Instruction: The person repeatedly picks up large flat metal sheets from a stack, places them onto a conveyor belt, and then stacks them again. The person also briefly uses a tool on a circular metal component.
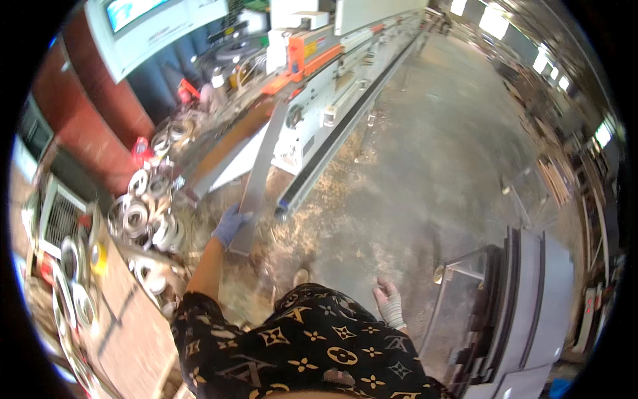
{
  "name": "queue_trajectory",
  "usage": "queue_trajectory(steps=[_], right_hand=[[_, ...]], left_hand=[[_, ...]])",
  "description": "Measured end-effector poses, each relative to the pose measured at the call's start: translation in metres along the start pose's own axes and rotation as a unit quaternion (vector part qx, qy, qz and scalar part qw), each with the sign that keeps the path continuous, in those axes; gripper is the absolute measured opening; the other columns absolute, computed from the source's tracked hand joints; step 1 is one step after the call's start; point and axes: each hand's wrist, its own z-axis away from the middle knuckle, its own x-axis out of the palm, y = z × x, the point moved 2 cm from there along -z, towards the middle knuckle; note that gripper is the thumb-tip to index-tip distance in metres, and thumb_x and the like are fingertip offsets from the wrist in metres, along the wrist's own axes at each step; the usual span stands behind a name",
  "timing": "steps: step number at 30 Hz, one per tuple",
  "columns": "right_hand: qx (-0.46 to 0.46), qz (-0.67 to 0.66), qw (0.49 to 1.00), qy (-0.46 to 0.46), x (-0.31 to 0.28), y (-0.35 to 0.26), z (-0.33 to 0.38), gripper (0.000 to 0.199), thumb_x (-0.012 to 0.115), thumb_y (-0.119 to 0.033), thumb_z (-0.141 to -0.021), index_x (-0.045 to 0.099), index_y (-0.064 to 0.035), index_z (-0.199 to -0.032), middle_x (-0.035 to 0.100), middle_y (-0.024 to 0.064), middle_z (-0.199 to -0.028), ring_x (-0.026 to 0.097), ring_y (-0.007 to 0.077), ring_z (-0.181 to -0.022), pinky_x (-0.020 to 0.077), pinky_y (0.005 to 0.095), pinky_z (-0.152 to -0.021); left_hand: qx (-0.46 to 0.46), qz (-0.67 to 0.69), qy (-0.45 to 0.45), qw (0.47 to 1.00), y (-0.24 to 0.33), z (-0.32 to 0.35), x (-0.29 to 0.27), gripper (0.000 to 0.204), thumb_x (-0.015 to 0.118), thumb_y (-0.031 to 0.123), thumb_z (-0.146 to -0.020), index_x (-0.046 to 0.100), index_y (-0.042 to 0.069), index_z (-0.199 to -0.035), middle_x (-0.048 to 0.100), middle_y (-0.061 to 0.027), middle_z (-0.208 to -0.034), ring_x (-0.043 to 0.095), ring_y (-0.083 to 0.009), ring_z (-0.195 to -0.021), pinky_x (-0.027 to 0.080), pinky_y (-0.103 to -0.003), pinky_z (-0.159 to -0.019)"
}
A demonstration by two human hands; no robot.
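My left hand (229,225), in a blue glove, is closed on the near end of a long narrow grey board strip (258,176). From there the strip runs away from me to the white machine (311,123) with orange parts. My right hand (390,302) hangs at my right side over the floor, in a striped glove that leaves the fingertips bare. Its fingers are loosely bent and somewhat apart, with nothing visible in them.
A long dark rail (345,130) juts toward me along the machine. At right, a stack of grey panels (555,299) stands beside a metal frame (458,266). Rolls of edge tape (136,216) crowd the left, near a wooden board (133,326). Sawdust lies on the concrete floor (425,166).
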Motion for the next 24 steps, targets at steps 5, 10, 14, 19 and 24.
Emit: queue_trajectory(steps=[5,10,14,19,24], right_hand=[[0.003,0.063,0.998,0.003,0.073,-0.017,-0.055,0.033,0.065,-0.014,-0.082,0.058,-0.004,-0.112,0.06,0.0122,-0.101,0.06,0.0194,-0.086,0.0484,0.031,-0.076],[-0.027,0.058,0.998,0.001,0.126,-0.042,-0.087,0.034,0.066,-0.016,-0.082,0.058,-0.0047,-0.113,0.06,0.0139,-0.1,0.062,0.0222,-0.085,0.0494,0.032,-0.076],[0.019,0.058,0.998,-0.007,0.136,-0.04,-0.1,0.034,0.066,-0.018,-0.083,0.058,-0.0044,-0.114,0.06,0.0137,-0.099,0.062,0.0213,-0.084,0.0497,0.0316,-0.076],[0.022,0.076,0.996,-0.033,0.146,-0.039,-0.118,0.035,0.065,-0.02,-0.084,0.058,-0.0046,-0.114,0.061,0.0133,-0.098,0.062,0.0213,-0.083,0.0503,0.0316,-0.076],[0.03,0.098,0.992,-0.08,0.167,-0.047,-0.139,0.033,0.065,-0.021,-0.083,0.059,-0.0053,-0.112,0.062,0.0134,-0.099,0.062,0.0221,-0.082,0.0507,0.0323,-0.075]], left_hand=[[0.009,-0.01,-0.044,0.999,0.006,-0.073,-0.096,0.05,0.065,0.017,-0.081,0.048,0.001,-0.126,0.06,-0.0047,-0.101,0.058,-0.0136,-0.081,0.05,-0.027,-0.07],[0.062,-0.19,0.036,0.979,0.012,-0.152,-0.208,0.056,0.068,0.023,-0.079,0.048,0.0,-0.127,0.059,-0.0048,-0.109,0.056,-0.0152,-0.094,0.047,-0.027,-0.079],[0.071,-0.415,0.252,0.871,0.028,-0.174,-0.214,0.063,0.068,0.033,-0.076,0.048,0.008,-0.13,0.055,-0.0123,-0.123,0.052,-0.0234,-0.11,0.041,-0.034,-0.095],[0.07,-0.646,0.273,0.71,0.038,-0.122,-0.16,0.065,0.063,0.043,-0.077,0.044,0.019,-0.134,0.034,-0.0168,-0.143,0.029,-0.0371,-0.131,0.02,-0.046,-0.11],[0.052,-0.631,0.322,0.703,0.026,-0.129,-0.182,0.058,0.053,0.045,-0.082,0.046,0.021,-0.133,0.031,-0.017,-0.145,0.025,-0.0382,-0.134,0.013,-0.049,-0.112]])
